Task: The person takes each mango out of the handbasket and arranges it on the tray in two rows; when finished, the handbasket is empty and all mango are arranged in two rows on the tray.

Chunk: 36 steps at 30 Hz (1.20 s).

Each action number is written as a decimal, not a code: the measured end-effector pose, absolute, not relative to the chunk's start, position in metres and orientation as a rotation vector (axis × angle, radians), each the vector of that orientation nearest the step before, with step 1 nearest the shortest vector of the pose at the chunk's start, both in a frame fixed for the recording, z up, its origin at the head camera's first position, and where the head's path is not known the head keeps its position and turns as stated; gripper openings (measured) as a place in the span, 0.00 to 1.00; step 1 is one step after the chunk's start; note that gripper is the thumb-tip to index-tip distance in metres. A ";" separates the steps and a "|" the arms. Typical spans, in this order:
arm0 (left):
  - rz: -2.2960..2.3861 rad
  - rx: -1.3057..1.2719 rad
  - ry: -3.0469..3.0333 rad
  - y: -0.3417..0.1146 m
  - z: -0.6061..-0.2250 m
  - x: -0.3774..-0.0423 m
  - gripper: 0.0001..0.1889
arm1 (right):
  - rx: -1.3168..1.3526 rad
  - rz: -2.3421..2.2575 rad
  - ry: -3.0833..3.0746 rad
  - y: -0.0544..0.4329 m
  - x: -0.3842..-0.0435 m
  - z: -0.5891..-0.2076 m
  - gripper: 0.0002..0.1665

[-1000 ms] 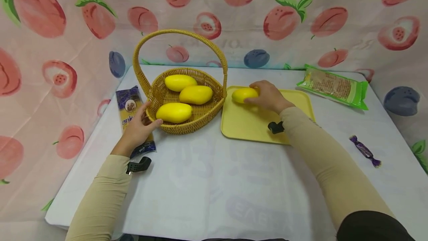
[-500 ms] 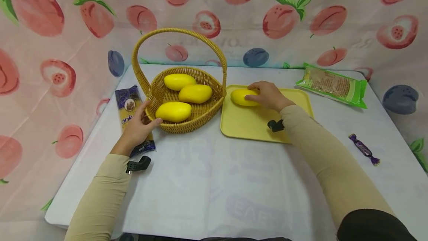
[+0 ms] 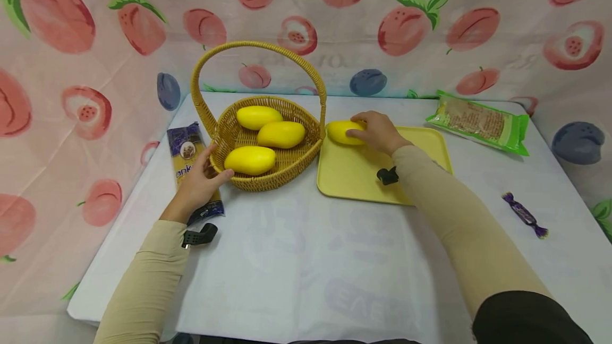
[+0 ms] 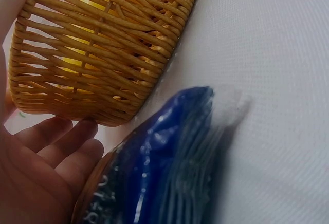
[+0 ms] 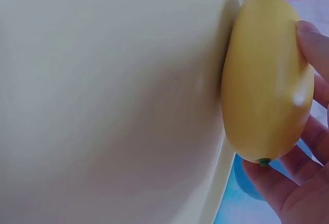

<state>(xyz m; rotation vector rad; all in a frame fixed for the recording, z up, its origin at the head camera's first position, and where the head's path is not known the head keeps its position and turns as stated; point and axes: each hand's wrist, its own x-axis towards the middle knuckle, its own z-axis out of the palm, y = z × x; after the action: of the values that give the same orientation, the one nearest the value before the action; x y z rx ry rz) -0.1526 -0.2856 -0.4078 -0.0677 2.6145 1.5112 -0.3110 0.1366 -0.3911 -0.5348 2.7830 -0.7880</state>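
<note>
My left hand (image 3: 197, 182) holds the near left side of a woven basket (image 3: 268, 183), its thumb at the rim and its fingers along the outer wall. Inside the basket lie three yellow mangoes, one at the back (image 3: 258, 117), one at the right (image 3: 281, 135) and one in front (image 3: 250, 160). To the right, my right hand (image 3: 379, 132) grips another mango (image 5: 267, 80) over the back left corner of a yellow tray (image 3: 358, 177). A small green stem end shows on this mango in the right wrist view.
A blue and gold packet (image 3: 184, 147) lies beneath my left hand, beside the basket. At the back right is a green food packet (image 3: 480, 122), with a purple wrapped candy (image 3: 525, 215) nearer. The basket's tall handle (image 3: 258, 44) arches above it.
My right hand has shifted slightly left with the mango, bringing it closer to the basket. The left hand and basket have stayed in place.
</note>
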 end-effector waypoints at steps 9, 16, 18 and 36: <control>1.522 -0.059 2.606 -0.285 -0.409 -0.152 0.48 | -0.546 -0.765 2.813 0.132 -0.315 -0.395 0.34; 1.503 -0.062 2.626 -0.285 -0.410 -0.149 0.48 | -0.560 -0.715 2.819 0.129 -0.313 -0.394 0.34; 1.502 -0.057 2.631 -0.284 -0.410 -0.150 0.48 | -0.556 -0.701 2.821 0.129 -0.313 -0.393 0.34; 1.476 -0.044 2.630 -0.283 -0.405 -0.150 0.48 | -0.439 -0.843 2.782 0.126 -0.314 -0.394 0.33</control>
<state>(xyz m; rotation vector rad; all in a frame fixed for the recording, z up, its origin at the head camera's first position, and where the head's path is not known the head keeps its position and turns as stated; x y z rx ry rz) -0.1500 -0.2833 -0.4049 -0.0443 2.6296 1.4759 -0.3142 0.1262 -0.3937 -0.4388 2.7819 -0.8434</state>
